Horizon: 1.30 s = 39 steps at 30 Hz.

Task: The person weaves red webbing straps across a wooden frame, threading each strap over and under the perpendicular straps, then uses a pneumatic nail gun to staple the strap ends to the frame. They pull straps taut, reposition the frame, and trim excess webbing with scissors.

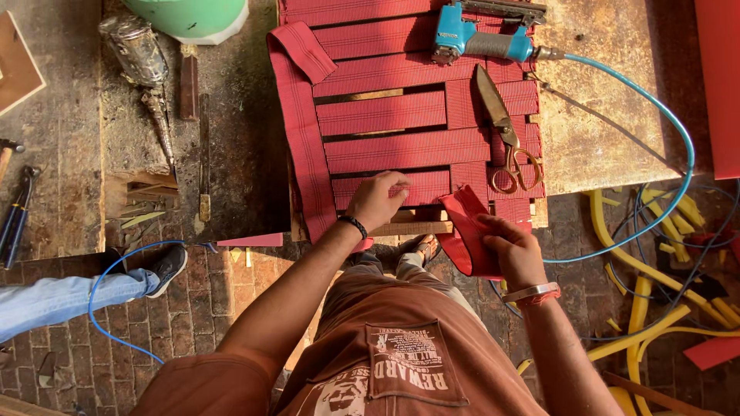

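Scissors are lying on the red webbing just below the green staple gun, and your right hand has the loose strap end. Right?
Not quite: the staple gun is blue, not green, as the head view shows. The scissors do lie on the red webbing below it, and the right hand holds the strap end.

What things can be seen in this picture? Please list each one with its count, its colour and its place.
webbing straps: many, red, woven across the wooden frame on the bench
loose strap end: one, red, at the frame's near edge, held by the right hand
staple gun: one, blue, on the straps at the top
air hose: one, blue, from the gun down the right side
scissors: one pair, metal with brass-coloured handles, on the straps at right
yellow strips: several, on the brick floor at right
another person's leg: one, blue jeans and dark shoe, at left
left hand: on the straps at the near edge
right hand: gripping the loose strap end
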Tool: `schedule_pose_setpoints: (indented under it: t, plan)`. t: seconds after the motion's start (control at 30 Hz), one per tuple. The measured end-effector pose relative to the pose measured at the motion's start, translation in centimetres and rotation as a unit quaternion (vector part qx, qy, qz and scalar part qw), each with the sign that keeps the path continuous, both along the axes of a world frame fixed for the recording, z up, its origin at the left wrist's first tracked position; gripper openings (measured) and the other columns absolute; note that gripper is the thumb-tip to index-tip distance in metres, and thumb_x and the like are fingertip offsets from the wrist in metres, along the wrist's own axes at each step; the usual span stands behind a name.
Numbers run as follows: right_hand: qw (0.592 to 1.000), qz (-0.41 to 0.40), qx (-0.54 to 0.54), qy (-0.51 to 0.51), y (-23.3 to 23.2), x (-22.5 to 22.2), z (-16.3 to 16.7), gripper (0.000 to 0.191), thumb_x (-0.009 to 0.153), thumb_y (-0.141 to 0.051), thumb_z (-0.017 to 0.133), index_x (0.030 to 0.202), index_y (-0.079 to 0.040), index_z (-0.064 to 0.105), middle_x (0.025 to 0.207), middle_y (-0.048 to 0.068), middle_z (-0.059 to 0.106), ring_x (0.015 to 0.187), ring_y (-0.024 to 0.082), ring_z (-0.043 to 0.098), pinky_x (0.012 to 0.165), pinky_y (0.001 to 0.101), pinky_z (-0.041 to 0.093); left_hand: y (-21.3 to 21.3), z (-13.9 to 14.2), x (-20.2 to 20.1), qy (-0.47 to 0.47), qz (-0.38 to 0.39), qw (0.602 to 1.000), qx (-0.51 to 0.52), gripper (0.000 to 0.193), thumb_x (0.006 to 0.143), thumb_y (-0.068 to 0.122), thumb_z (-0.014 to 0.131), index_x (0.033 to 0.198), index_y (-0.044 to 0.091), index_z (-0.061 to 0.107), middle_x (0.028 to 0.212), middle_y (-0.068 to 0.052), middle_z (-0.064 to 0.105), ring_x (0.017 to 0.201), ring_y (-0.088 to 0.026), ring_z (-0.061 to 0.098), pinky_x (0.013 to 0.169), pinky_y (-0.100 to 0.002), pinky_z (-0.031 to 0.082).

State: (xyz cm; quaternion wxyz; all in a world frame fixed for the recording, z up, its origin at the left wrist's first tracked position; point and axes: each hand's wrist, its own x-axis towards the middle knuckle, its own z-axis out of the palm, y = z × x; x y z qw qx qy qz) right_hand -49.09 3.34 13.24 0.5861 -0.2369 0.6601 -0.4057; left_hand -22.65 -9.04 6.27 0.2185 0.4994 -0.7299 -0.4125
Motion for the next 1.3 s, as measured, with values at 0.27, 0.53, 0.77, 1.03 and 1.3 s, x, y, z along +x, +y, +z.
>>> schedule_pose_setpoints:
  t: [0.27,0.53,0.77,1.03,1.3]
  plan:
    - [0.988,0.048,0.091,-0.114,0.7,0.6,-1.2,0.042,0.089,0.004,0.056,0.128,0.003,0.070,0.110,0.012,0.075,0.092,0.019,0.071,0.084,0.0315,0.058,-2.2,0.1,-1.9,-0.153,-0.021,0.988,0.020,0.021,0.094,0.017,0.065,0.113,0.012,0.072,0.113,-0.010,0.073,0.103,-0.031,0.070,0.089,-0.044,0.055]
    - [0.989,0.042,-0.015,-0.142,0.1,3.8,-10.6,0.031,0.089,0.014,0.056,0.111,-0.004,0.069,0.105,0.005,0.071,0.094,0.015,0.069,0.086,0.0306,0.059,-4.1,-1.0,-2.3,-0.179,-0.079,0.981,-0.020,0.020,0.095,0.016,0.057,0.102,0.009,0.073,0.104,-0.013,0.073,0.098,-0.032,0.069,0.087,-0.047,0.056]
    - [0.983,-0.048,0.066,-0.165,-0.7,6.8,-13.4,0.025,0.083,0.014,0.055,0.097,-0.001,0.068,0.095,0.008,0.073,0.086,0.023,0.075,0.081,0.0416,0.067,-9.9,-3.0,-6.3,-0.290,-0.333,0.877,0.186,0.055,0.103,0.047,0.047,0.101,-0.001,0.074,0.098,-0.022,0.073,0.087,-0.035,0.072,0.084,-0.051,0.057]
    - [0.976,-0.094,0.085,-0.175,-3.0,8.4,-7.1,0.017,0.096,-0.009,0.058,0.105,-0.003,0.071,0.094,0.009,0.073,0.081,0.023,0.072,0.079,0.0432,0.061,-10.2,-5.2,-8.3,-0.206,-0.385,0.885,0.161,0.073,0.099,0.064,0.042,0.116,0.002,0.076,0.115,-0.022,0.076,0.107,-0.035,0.072,0.098,-0.047,0.053]
    - [0.958,-0.069,0.051,-0.272,-3.0,6.1,-7.8,0.024,0.092,-0.021,0.061,0.104,-0.002,0.070,0.096,0.004,0.074,0.090,0.017,0.072,0.089,0.0335,0.057,-9.3,-5.0,-7.5,-0.037,-0.169,0.902,0.395,0.049,0.086,0.043,0.078,0.117,0.006,0.076,0.119,-0.012,0.072,0.114,-0.023,0.068,0.098,-0.043,0.052]
